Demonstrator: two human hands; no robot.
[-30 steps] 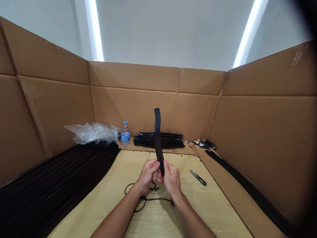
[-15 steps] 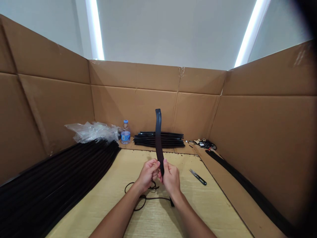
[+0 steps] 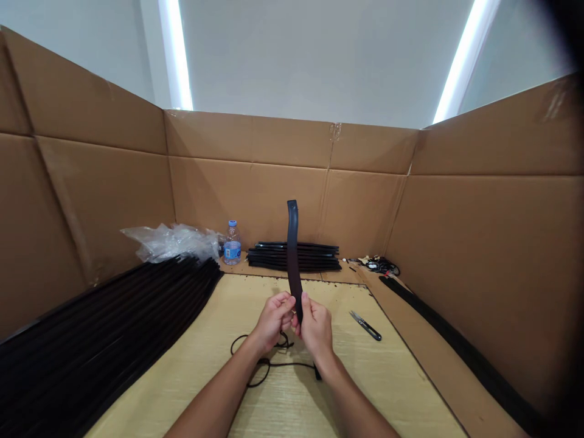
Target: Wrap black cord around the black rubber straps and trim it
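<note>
Both the left hand (image 3: 274, 321) and right hand (image 3: 316, 331) pinch a dark strap (image 3: 292, 255). Slack fingers (image 3: 305, 304) could drop it.

A long pile of black strips (image 3: 104, 340) lies left of a pale woven mat (image 3: 392, 389), with crumpled clear plastic film (image 3: 171, 242) behind the pile. Farther back, a clear plastic water bottle (image 3: 232, 244) stands left of a shorter stack of black strips (image 3: 294, 257). Black-handled steel thread snips (image 3: 365, 325) lie on the mat, right of a looped black cord (image 3: 292, 365). Brown cardboard walls (image 3: 246, 194) stand behind and to both sides.
</note>
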